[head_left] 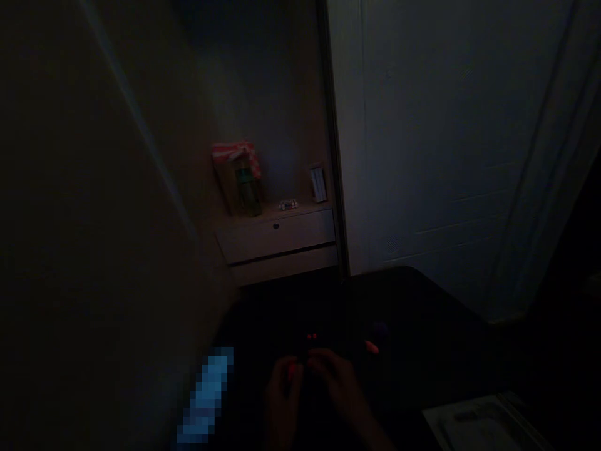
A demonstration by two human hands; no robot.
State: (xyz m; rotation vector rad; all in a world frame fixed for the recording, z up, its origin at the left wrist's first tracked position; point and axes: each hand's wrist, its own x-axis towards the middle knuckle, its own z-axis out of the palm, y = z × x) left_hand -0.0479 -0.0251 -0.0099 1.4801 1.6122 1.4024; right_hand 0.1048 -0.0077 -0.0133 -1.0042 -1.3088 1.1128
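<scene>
The view is very dark. My left hand is closed, thumb and fingers round a small red lump whose kind I cannot make out. Close beside it on the right, my right hand has its fingers bent and pressed together; whatever they pinch is lost in the dark. Just beyond the fingertips show two tiny red dots. Further right on the black surface lies an orange-red oblong piece, with a dim purple round thing behind it.
A blurred-out bright blue panel is at the left. At lower right lies a pale flat item. Behind stands a drawer unit holding a green-topped bottle, a red-and-white patterned bag and several upright white items. A pale door panel rises to the right.
</scene>
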